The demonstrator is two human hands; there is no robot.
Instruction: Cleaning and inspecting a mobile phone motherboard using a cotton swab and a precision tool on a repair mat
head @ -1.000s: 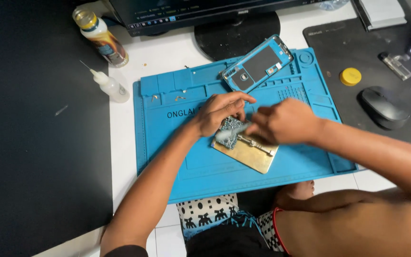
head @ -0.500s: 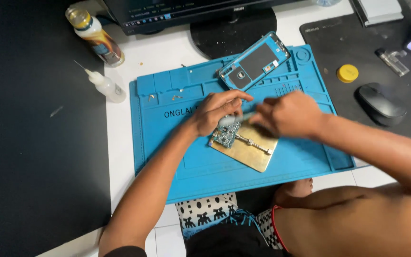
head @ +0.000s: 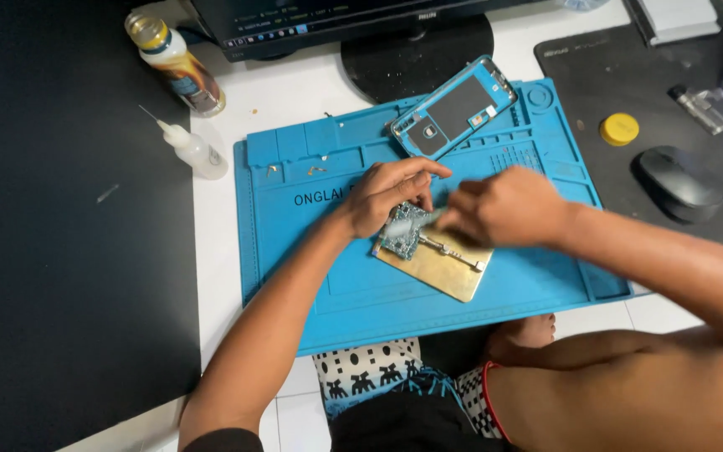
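A small circuit board [head: 401,231] lies clamped on a gold metal holder plate [head: 443,266] in the middle of a blue repair mat [head: 311,259]. My left hand [head: 388,194] presses its fingers on the board's top edge. My right hand [head: 504,207] is closed around a thin tool whose tip, blurred, touches the board. A blue phone frame [head: 453,107] lies tilted on the mat's far edge, beyond both hands.
A monitor stand [head: 416,59] sits behind the mat. At the far left stand a bottle with a yellow cap [head: 176,63] and a needle-tip squeeze bottle [head: 194,149]. On the right lie a black pad [head: 629,75], a yellow round lid [head: 620,129], a black mouse [head: 679,182].
My right hand has shifted slightly left over the board with the tool; the left hand stays on the board. The camera view has drifted a little.
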